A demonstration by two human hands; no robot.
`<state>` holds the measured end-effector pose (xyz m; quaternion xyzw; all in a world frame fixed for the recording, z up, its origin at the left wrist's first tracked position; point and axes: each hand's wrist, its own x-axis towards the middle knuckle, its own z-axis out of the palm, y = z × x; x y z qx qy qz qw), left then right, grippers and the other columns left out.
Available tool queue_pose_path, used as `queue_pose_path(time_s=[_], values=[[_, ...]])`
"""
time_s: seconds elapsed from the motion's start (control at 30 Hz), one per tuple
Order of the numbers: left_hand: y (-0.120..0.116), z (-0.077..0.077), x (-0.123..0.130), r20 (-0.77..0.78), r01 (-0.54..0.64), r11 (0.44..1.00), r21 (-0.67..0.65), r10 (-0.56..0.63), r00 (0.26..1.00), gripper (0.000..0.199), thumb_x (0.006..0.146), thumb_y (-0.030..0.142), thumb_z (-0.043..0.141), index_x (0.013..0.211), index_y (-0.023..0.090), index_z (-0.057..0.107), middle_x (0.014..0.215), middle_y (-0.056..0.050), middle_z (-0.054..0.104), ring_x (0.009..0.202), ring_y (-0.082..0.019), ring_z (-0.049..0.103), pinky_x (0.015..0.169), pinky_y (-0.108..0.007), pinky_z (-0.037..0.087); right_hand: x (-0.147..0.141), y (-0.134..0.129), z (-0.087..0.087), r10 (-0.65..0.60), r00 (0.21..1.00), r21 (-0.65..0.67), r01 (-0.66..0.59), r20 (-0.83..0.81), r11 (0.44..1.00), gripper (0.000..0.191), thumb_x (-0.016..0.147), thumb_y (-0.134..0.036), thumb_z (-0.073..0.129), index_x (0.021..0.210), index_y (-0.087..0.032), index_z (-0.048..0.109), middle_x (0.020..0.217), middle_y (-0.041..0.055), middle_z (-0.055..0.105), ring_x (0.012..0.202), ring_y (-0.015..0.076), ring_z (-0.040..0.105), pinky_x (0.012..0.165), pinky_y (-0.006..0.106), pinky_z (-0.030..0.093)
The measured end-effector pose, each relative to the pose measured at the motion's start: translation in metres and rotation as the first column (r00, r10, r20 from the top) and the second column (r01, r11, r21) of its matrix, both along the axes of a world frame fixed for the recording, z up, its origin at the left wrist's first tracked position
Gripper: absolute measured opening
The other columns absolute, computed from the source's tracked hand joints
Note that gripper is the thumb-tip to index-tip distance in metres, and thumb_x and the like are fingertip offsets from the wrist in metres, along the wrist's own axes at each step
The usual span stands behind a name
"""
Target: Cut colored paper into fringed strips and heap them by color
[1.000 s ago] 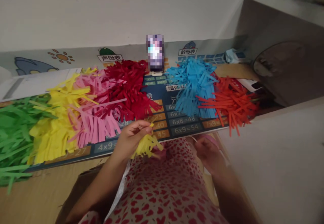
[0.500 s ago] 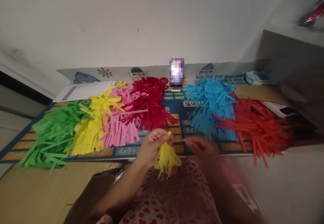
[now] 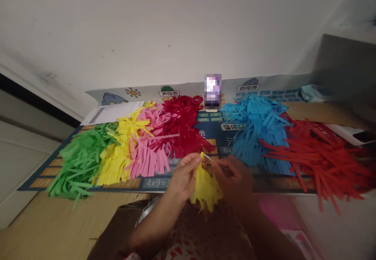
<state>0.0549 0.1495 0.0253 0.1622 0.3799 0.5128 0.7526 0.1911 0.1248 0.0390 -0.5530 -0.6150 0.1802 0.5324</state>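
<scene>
My left hand [image 3: 186, 174] pinches a yellow paper tassel [image 3: 205, 187] near its top, and the tassel's fringe hangs down over my lap. A thin pale strand [image 3: 207, 157], string or thin stick, runs from the tassel's top to my right hand [image 3: 233, 174]. The right fingertips are closed on that strand, just to the right of the tassel. Behind my hands lie heaps of fringed paper: green [image 3: 82, 158], yellow [image 3: 117, 156], pink [image 3: 149, 154] and dark red [image 3: 185, 123] to the left, blue [image 3: 258, 130] and orange-red [image 3: 326, 158] to the right.
A phone [image 3: 213, 91] with a blurred screen stands upright against the wall. A printed learning mat [image 3: 182, 182] covers the table. White paper [image 3: 114, 113] lies at the back left, and a crumpled pale wrapper [image 3: 311, 93] at the back right.
My right hand has come closer to the tassel's top, and the strand between the hands shows shorter and paler. The view has shifted slightly, so everything sits further right and lower.
</scene>
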Motion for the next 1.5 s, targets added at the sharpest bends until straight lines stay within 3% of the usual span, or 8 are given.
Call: queue_pose_path(time_s=[0.63, 0.77, 0.87, 0.97, 1.1, 1.3, 1.4, 1.5], values=[[-0.002, 0.002, 0.005, -0.046, -0.020, 0.999, 0.037, 0.022, 0.999, 0.033, 0.051, 0.028, 0.090, 0.068, 0.014, 0.065, 0.061, 0.001, 0.068, 0.055, -0.008, 0.060, 0.058, -0.018, 0.046, -0.001, 0.002, -0.008, 0.023, 0.997, 0.006, -0.024, 0.076, 1.000, 0.020, 0.086, -0.030, 0.060, 0.071, -0.021, 0.069, 0.060, -0.0009, 0.062, 0.055, 0.0121, 0.056, 0.057, 0.023, 0.044], [-0.005, -0.002, 0.006, -0.092, -0.034, 0.997, 0.069, 0.040, 0.995, 0.034, 0.051, 0.029, 0.089, 0.070, 0.014, 0.064, 0.062, 0.002, 0.067, 0.055, -0.009, 0.060, 0.057, -0.019, 0.046, 0.001, 0.003, -0.012, 0.070, 0.995, -0.015, -0.069, 0.069, 0.997, 0.022, 0.089, -0.034, 0.058, 0.077, -0.021, 0.071, 0.065, -0.0004, 0.065, 0.059, 0.0128, 0.059, 0.061, 0.023, 0.046], [-0.008, -0.006, 0.006, -0.209, -0.050, 0.980, 0.192, 0.090, 0.974, 0.035, 0.056, 0.029, 0.087, 0.074, 0.015, 0.061, 0.066, 0.003, 0.067, 0.059, -0.009, 0.061, 0.061, -0.019, 0.046, 0.006, 0.005, -0.018, 0.153, 0.983, -0.124, -0.140, 0.100, 0.982, 0.025, 0.093, -0.037, 0.051, 0.095, -0.021, 0.070, 0.080, 0.0030, 0.069, 0.072, 0.0161, 0.064, 0.069, 0.026, 0.048], [-0.010, -0.011, 0.002, -0.434, 0.007, 0.925, 0.379, 0.171, 0.884, 0.034, 0.064, 0.027, 0.082, 0.081, 0.019, 0.054, 0.070, 0.003, 0.066, 0.064, -0.011, 0.063, 0.064, -0.021, 0.047, 0.012, 0.006, -0.024, 0.271, 0.959, -0.251, -0.243, 0.082, 0.937, 0.034, 0.095, -0.039, 0.045, 0.117, -0.020, 0.062, 0.101, 0.0067, 0.070, 0.088, 0.0191, 0.065, 0.077, 0.030, 0.049], [-0.013, -0.015, -0.005, -0.771, 0.231, 0.849, 0.475, 0.276, 0.574, 0.035, 0.071, 0.020, 0.073, 0.098, 0.021, 0.052, 0.081, 0.000, 0.069, 0.078, -0.017, 0.068, 0.071, -0.026, 0.049, 0.018, 0.004, -0.025, 0.415, 0.909, -0.333, -0.380, 0.037, 0.863, 0.034, 0.097, -0.041, 0.042, 0.119, -0.022, 0.059, 0.110, 0.0064, 0.067, 0.096, 0.0196, 0.063, 0.081, 0.030, 0.049], [-0.015, -0.013, -0.011, -0.836, 0.542, 0.643, 0.541, 0.481, 0.265, 0.044, 0.080, 0.014, 0.062, 0.121, 0.020, 0.047, 0.089, -0.004, 0.070, 0.091, -0.022, 0.068, 0.083, -0.037, 0.051, 0.023, 0.001, -0.027, 0.394, 0.899, -0.169, -0.365, 0.193, 0.916, 0.023, 0.096, -0.033, 0.049, 0.106, -0.021, 0.066, 0.103, 0.0074, 0.067, 0.097, 0.0199, 0.061, 0.085, 0.032, 0.048], [-0.016, -0.013, -0.012, -0.841, 0.599, 0.616, 0.512, 0.499, 0.207, 0.052, 0.079, 0.014, 0.064, 0.126, 0.019, 0.044, 0.091, -0.004, 0.070, 0.086, -0.023, 0.068, 0.080, -0.037, 0.052, 0.028, 0.000, -0.029, 0.389, 0.886, -0.127, -0.368, 0.251, 0.921, 0.021, 0.095, -0.031, 0.050, 0.099, -0.022, 0.069, 0.095, 0.0062, 0.068, 0.089, 0.0190, 0.062, 0.077, 0.031, 0.049], [-0.020, -0.013, -0.011, -0.850, 0.570, 0.641, 0.514, 0.469, 0.240, 0.061, 0.079, 0.014, 0.067, 0.132, 0.021, 0.038, 0.094, -0.003, 0.070, 0.085, -0.020, 0.068, 0.076, -0.033, 0.053, 0.034, 0.000, -0.030, 0.432, 0.874, -0.139, -0.410, 0.225, 0.902, 0.019, 0.094, -0.031, 0.052, 0.096, -0.023, 0.070, 0.087, 0.0041, 0.068, 0.080, 0.0179, 0.062, 0.071, 0.030, 0.048]])
